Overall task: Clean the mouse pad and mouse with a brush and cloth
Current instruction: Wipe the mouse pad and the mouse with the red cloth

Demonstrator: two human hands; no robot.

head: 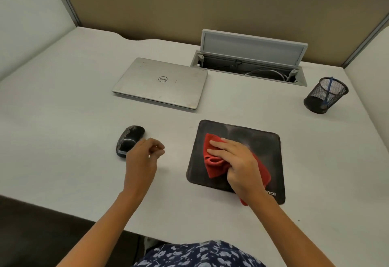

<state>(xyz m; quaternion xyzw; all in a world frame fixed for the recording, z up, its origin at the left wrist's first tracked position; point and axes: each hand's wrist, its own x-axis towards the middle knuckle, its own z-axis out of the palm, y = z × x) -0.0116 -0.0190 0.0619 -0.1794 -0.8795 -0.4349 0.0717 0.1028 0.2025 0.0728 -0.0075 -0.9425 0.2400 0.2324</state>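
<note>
A black mouse pad (263, 146) lies on the white desk, right of centre, with pale dusty smears on it. My right hand (235, 161) presses a crumpled red cloth (214, 163) flat onto the pad. A black mouse (129, 139), dusty on top, sits on the desk to the left of the pad. My left hand (143, 157) hovers just right of the mouse with its fingers loosely curled and nothing in them. A thin blue handle (328, 92), perhaps the brush, stands in the mesh cup.
A closed silver laptop (162, 82) lies behind the mouse. Further back, a cable hatch (250, 60) in the desk stands with its lid up. A black mesh cup (324, 96) is at the right. Partition walls enclose the desk (63, 98).
</note>
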